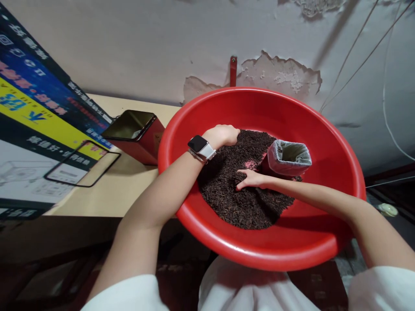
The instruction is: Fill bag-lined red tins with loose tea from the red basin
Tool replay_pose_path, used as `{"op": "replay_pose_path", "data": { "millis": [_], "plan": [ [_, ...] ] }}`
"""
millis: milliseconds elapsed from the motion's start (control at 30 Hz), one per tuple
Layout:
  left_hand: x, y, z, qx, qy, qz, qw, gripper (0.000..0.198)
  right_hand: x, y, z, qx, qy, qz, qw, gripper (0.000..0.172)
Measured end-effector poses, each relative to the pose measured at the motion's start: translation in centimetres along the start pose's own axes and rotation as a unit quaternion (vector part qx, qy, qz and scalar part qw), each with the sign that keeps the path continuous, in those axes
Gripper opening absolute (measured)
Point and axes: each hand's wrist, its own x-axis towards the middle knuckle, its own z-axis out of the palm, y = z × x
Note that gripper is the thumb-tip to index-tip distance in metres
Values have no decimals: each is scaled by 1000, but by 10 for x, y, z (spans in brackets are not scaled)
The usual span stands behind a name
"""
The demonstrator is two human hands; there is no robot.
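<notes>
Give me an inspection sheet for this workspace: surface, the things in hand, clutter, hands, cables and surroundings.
Surface: beige tabletop, partly covered.
Things in hand: big round red plastic basin holding a heap of dark loose tea leaves; small red container with a grey liner bag standing in the leaves.
Clutter: open red metal tin; printed cardboard box.
Hands: left hand, with a smartwatch on the wrist, fisted in the leaves; right hand spread flat on them.
Cables: thin wires along the wall.
Surroundings: grey wall with peeling paint.

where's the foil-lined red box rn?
Head view, right of centre: the foil-lined red box stands inside the red basin at the right edge of the dark tea leaves, just above the right hand.
</notes>
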Motion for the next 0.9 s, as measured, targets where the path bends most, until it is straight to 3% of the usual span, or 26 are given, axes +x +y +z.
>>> {"op": "replay_pose_path", "data": {
  "millis": [100,233,367,467,567,733,833,900],
  "plan": [
    [0,-2,1,4,3,-3,1000,45,-29,-10,-9,111,-57,6,992,46],
    [-1,1,1,-1,-6,-3,1000,45,-71,-31,-39,108,-29,-43,993,43],
    [-2,4,1,9,-10,6,1000,44,-97,-42,-96,34,104,-86,990,38],
    [-3,5,1,14,-10,9,1000,44,-99,-33,-138,-84,216,-110,966,33],
    [-3,5,0,16,-10,10,1000,44,-94,-18,-161,-174,253,-84,948,38],
    [-2,1,1,19,-5,5,1000,42,-91,-17,-155,-333,289,-88,893,46],
    [0,-4,2,8,6,12,1000,42,-89,-36,-133,-408,316,-127,847,42],
    [1,-7,1,-2,11,10,1000,42,-80,-48,-112,-424,303,-165,837,36]
  ]
}}
